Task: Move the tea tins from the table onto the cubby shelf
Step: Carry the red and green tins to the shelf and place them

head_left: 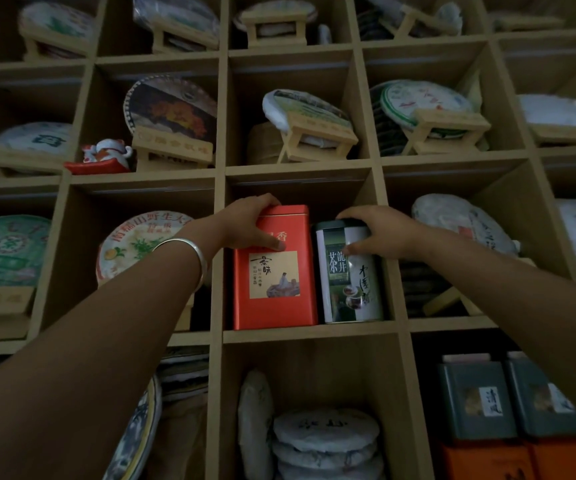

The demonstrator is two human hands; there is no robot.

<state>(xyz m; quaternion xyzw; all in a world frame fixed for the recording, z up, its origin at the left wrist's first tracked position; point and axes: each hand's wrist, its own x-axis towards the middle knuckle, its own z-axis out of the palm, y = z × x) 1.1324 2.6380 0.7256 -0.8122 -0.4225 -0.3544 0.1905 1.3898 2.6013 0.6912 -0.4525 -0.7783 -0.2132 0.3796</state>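
Red tin and green/white tin both upright, side by side in the middle cubby, bases near its front edge, red one against the left wall. Thin rigid metal imo, prob light, glossy so a bit slippery, dents easy. I'd hold up near the lid w/ thumb on the face, which is what's going on: left hand wraps the red tin's top left corner, right hand clamps the green tin's lid. Tea cakes on stands fill neighbouring cubbies.
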